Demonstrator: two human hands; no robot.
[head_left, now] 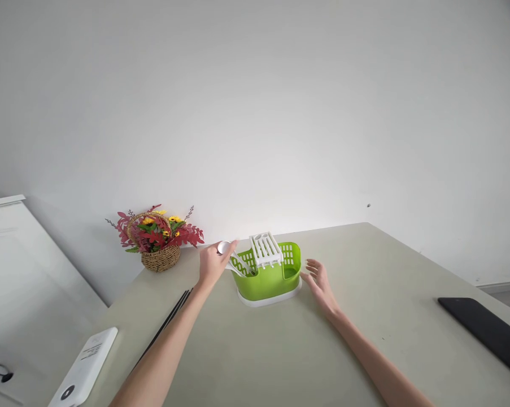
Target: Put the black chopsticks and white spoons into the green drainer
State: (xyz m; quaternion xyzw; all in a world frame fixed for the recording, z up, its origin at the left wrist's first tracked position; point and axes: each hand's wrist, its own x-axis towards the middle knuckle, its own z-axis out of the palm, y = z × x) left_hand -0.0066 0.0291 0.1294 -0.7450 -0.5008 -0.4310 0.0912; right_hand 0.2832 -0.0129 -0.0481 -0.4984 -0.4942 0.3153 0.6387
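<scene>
A green utensil basket with slotted walls stands on a white base tray. Across its middle sits a white slotted rack. My left hand is closed around white spoons at the basket's left end. Their handles slant down into the left compartment; the exact number is partly hidden by my fingers. Just beyond the basket's right end, my right hand has its fingers apart and holds nothing. Whether its fingertips touch the green wall I cannot tell.
Behind on the left is a wicker basket of artificial flowers. Black chopsticks lie beside my left forearm, with a white device farther left. A flat black object lies at the table's right. A wall rises behind the table.
</scene>
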